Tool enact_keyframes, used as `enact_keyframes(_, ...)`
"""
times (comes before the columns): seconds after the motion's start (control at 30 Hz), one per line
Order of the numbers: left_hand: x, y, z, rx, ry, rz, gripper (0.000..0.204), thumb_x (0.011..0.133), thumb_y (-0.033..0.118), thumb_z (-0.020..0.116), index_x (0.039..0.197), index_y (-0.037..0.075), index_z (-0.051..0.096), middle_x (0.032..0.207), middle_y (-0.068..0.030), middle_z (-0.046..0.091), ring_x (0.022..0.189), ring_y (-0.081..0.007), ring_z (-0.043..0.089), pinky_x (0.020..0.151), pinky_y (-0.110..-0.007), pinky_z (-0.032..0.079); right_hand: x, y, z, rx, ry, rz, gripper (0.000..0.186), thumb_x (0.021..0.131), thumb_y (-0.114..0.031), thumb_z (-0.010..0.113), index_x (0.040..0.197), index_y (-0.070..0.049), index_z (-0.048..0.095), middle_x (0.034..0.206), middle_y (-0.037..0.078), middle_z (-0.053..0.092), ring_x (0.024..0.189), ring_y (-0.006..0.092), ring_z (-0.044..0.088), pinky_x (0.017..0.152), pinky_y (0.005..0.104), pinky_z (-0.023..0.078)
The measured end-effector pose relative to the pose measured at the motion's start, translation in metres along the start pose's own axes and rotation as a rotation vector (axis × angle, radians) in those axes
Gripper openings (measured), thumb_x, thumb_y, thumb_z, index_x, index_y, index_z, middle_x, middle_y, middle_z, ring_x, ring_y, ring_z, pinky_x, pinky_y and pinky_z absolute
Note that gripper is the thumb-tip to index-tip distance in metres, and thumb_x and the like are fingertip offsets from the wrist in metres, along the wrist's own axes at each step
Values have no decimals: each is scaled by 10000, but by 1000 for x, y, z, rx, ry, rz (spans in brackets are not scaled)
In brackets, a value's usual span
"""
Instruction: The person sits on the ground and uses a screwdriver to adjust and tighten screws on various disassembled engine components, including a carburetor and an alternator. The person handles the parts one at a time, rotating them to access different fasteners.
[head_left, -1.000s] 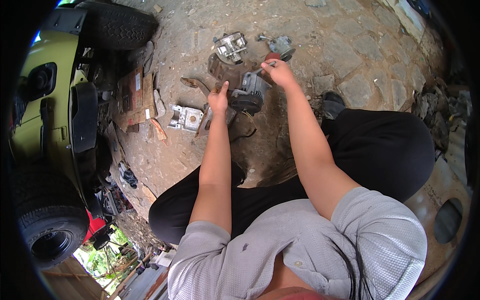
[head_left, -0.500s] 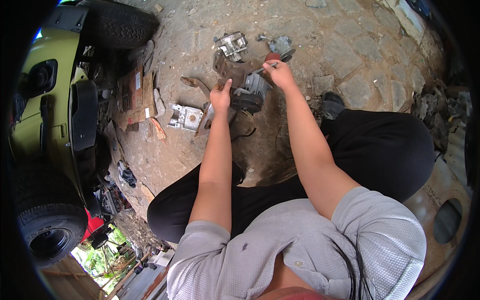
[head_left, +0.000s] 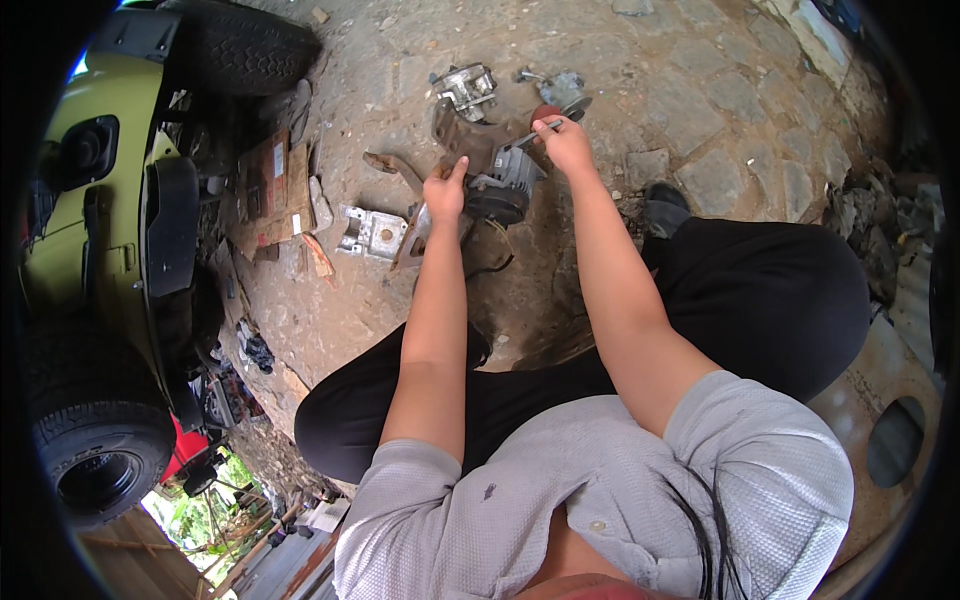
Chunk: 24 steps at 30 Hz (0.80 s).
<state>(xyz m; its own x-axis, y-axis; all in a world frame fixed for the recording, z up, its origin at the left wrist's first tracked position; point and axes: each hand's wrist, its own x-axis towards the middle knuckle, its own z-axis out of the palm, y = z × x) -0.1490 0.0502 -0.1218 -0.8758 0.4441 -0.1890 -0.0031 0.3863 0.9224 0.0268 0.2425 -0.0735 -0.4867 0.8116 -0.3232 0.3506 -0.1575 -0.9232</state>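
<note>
My left hand (head_left: 444, 192) is closed on the lower edge of a rusty brown metal bracket (head_left: 468, 142), its thumb on top. A silver finned alternator-like part (head_left: 514, 172) with a dark round end lies against the bracket's right side. My right hand (head_left: 568, 146) grips a thin grey metal rod-like tool (head_left: 541, 131), which slants down toward the bracket. The tool's working end is too small to make out. Just beyond the right hand sits a reddish rounded piece (head_left: 545, 113).
A silver metal housing (head_left: 466, 88) and a greyish part with a round disc (head_left: 570, 90) lie farther off. Left of my arm are a pale cast plate (head_left: 372, 234) and a curved rusty arm (head_left: 392, 167). Cardboard (head_left: 272, 195) lies beside a green vehicle (head_left: 105, 190).
My right hand and the tool have shifted slightly up and to the right. The left hand and the bracket have moved only a little.
</note>
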Motion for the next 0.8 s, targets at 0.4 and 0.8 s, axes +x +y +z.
enact_keyframes(0.4,1,-6,2,-54,10,9,459,891,357,852,742,-9,619,668,-4,622,609,-93,484,593,-315,426,5,8,-3,19,31,-35,261,991,-287,718,1035,-35,769,869,71,783,813,165,702,755,346,533)
enact_keyframes(0.8,5,-5,2,17,-1,-50,300,932,262,831,994,-9,718,843,12,672,698,-85,563,626,-276,453,23,36,-13,184,-217,12,227,1021,-283,691,1060,-66,746,906,29,766,857,119,646,799,330,505)
